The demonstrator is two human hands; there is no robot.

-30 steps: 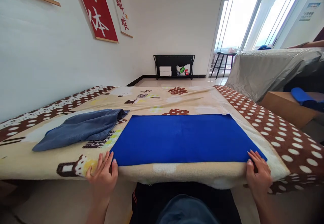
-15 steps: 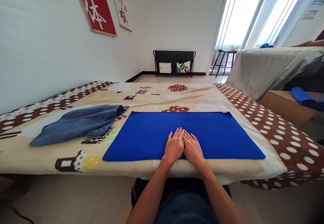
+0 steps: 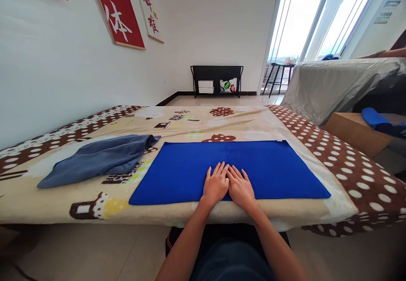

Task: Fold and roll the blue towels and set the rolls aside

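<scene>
Cloth (image 3: pixel 223 151) in blue is lying flat on the blanket (image 3: pixel 155 213); left hand (image 3: pixel 216 185) and right hand (image 3: pixel 241 188), no longer at its near corners, are resting together, touching, at its near middle, gripping nothing, leaving those corners free.

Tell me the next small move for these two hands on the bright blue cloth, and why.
Probably slide the left hand and right hand apart toward the near corners of the bright blue cloth: both lie palm-down near the middle of its near edge, gripping nothing, and it spreads flat to either side.
</scene>
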